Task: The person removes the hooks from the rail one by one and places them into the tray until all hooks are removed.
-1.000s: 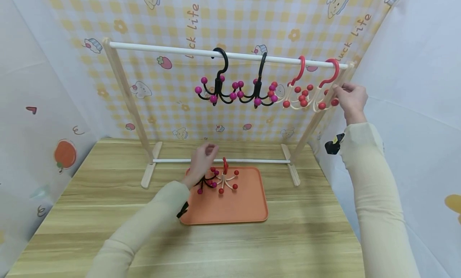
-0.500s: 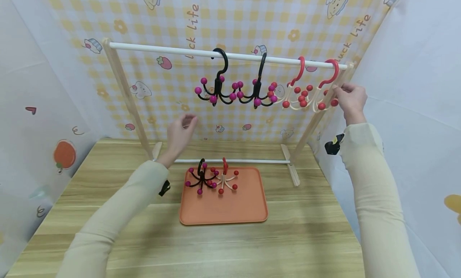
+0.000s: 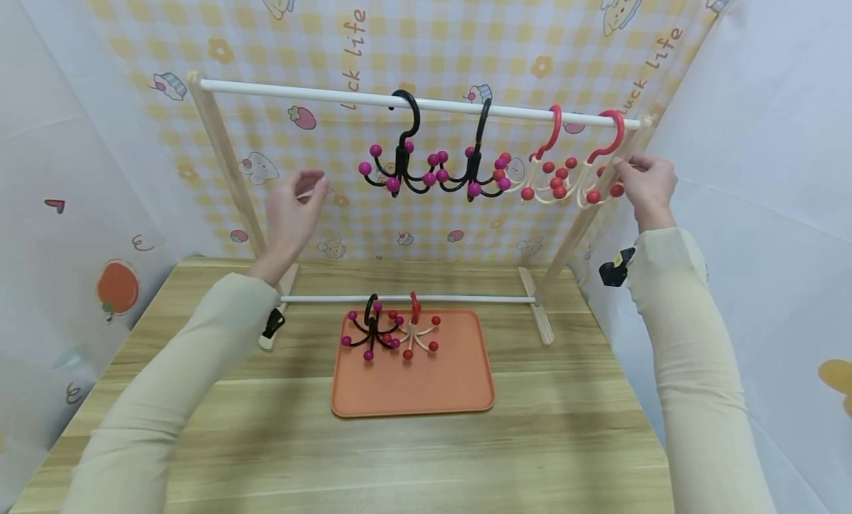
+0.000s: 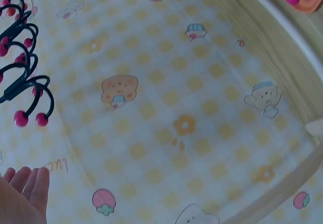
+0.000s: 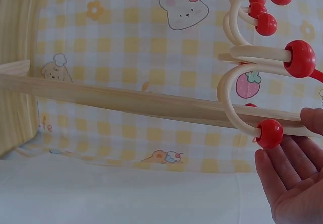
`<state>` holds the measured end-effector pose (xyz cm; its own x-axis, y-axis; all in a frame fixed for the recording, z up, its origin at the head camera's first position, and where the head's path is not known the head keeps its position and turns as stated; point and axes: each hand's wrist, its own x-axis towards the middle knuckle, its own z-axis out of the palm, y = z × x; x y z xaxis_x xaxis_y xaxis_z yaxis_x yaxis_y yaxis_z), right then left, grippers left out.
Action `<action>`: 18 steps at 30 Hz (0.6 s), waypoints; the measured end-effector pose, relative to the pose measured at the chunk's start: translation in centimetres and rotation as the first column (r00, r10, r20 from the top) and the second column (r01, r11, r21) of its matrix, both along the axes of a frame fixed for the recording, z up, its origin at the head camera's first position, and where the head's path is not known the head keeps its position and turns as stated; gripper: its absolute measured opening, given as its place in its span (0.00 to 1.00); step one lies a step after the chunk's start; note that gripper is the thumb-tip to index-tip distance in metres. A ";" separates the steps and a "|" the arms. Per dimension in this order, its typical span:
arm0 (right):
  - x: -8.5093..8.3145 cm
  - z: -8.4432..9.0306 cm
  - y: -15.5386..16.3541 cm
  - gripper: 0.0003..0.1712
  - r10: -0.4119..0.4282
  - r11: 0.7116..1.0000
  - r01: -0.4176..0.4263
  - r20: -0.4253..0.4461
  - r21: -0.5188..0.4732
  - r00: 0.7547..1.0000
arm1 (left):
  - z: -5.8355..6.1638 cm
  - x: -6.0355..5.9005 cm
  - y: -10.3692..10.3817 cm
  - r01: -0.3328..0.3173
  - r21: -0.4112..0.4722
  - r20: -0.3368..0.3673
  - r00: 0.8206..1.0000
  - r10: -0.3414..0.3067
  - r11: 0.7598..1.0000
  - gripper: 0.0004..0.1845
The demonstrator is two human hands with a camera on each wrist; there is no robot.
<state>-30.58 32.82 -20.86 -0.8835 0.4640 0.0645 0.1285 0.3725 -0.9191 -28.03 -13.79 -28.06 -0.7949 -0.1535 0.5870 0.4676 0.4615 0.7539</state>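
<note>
Nearest me on the worktop (image 3: pixel 413 462) sits the orange tray (image 3: pixel 426 388), toward the rear edge at the middle. A black hook (image 3: pixel 370 330) with magenta balls and a cream hook (image 3: pixel 416 333) with red balls lie on the tray's far end, just beside each other.

Beyond it stands the wooden rack (image 3: pixel 226 166) along the rear edge. My left hand (image 3: pixel 293 207) hangs in the air with relaxed fingers and holds nothing, between the rack's left post and the two black hooks (image 3: pixel 435 170) on the top rail. My right hand (image 3: pixel 646 181) is at the rail's right end, fingers on the end cream hook (image 3: pixel 599 170).

Only the right wrist view shows that contact close up: one cream arm and its red ball (image 5: pixel 270 133) rest against my straightened fingers (image 5: pixel 290 168). I cannot tell whether the thumb closes on it; the hand is cut off at the frame edge. The left wrist view catches only fingertips (image 4: pixel 28 183) in its corner, with black hook arms at the left border.
</note>
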 end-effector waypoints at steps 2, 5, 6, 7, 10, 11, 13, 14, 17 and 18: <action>0.0 0.0 0.0 0.32 0.002 1.000 -0.002 -0.002 -0.001 1.000 | 0.6 0.0 -0.5 -0.024 -0.014 -0.019 1.000 0.024 1.000 0.15; 0.0 0.0 0.0 0.33 0.001 1.000 -0.001 -0.001 0.001 1.000 | 1.3 -0.2 -1.4 -0.051 -0.019 -0.026 0.998 0.051 0.998 0.16; 0.0 -0.1 0.0 0.33 0.000 1.000 0.000 0.000 0.003 1.000 | 1.6 -0.3 -1.7 -0.067 -0.023 -0.037 0.997 0.066 0.997 0.16; 0.0 -0.1 0.0 0.33 -0.001 1.000 0.001 0.001 0.004 1.000 | 1.8 -0.3 -2.0 -0.082 -0.025 -0.048 0.996 0.080 0.996 0.16; 0.0 0.0 0.0 0.32 -0.004 1.000 0.004 0.003 0.007 1.000 | 2.5 -0.5 -3.0 -0.128 -0.019 -0.051 0.991 0.127 0.992 0.16; 0.0 0.0 0.0 0.32 -0.005 1.000 0.005 0.003 0.007 1.000 | 2.6 -0.5 -3.3 -0.143 -0.014 -0.048 0.989 0.142 0.990 0.16; 0.0 0.0 0.0 0.32 -0.006 1.000 0.006 0.002 0.009 1.000 | 2.9 -0.5 -3.9 -0.160 0.005 -0.030 0.987 0.160 0.987 0.16; 0.1 0.0 0.0 0.32 -0.007 1.000 0.007 0.002 0.011 1.000 | 3.0 -0.5 -4.2 -0.172 0.007 -0.021 0.985 0.172 0.985 0.16; 0.1 0.0 0.0 0.33 -0.006 1.000 0.006 0.000 0.010 1.000 | 3.2 -0.6 -5.0 -0.194 0.033 -0.014 0.981 0.195 0.980 0.17; 0.1 0.0 0.0 0.33 -0.005 1.000 0.005 0.001 0.009 1.000 | 3.2 -0.6 -5.3 -0.200 0.042 -0.012 0.979 0.201 0.979 0.17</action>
<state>-30.52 32.80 -20.87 -0.8814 0.4675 0.0679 0.1309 0.3799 -0.9157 -28.61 -19.09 -24.83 -0.7357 -0.3329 0.5898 0.3811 0.5164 0.7669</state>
